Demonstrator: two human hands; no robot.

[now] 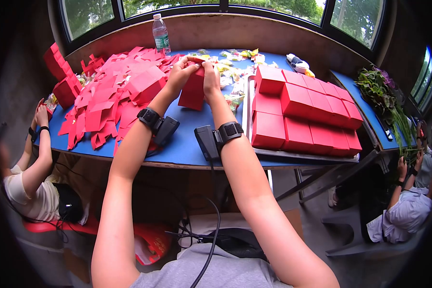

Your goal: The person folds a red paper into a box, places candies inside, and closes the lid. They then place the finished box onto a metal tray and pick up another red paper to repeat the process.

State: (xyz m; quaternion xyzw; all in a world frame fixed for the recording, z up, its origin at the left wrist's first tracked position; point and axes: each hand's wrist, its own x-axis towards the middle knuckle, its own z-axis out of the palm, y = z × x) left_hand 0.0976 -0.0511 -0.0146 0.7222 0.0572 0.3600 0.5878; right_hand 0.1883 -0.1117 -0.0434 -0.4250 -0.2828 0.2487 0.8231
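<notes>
Above the blue table (185, 149), my left hand (179, 76) and my right hand (211, 80) both grip a red paper box (193, 91). The fingers of both meet near its top edge, and its body hangs between my palms. Part of the box is hidden behind the hands. Just left of it spreads a pile of flat red paper box blanks (103, 103). Right of my hands, finished-looking red boxes (307, 101) stand stacked in rows on a white tray (247, 120).
Wrapped small items (233, 74) lie scattered behind my hands. A water bottle (161, 36) stands at the window side. More red boxes (65, 79) are stacked at far left, near another person (33, 173). At right, people handle leafy greens (377, 86) by a second table.
</notes>
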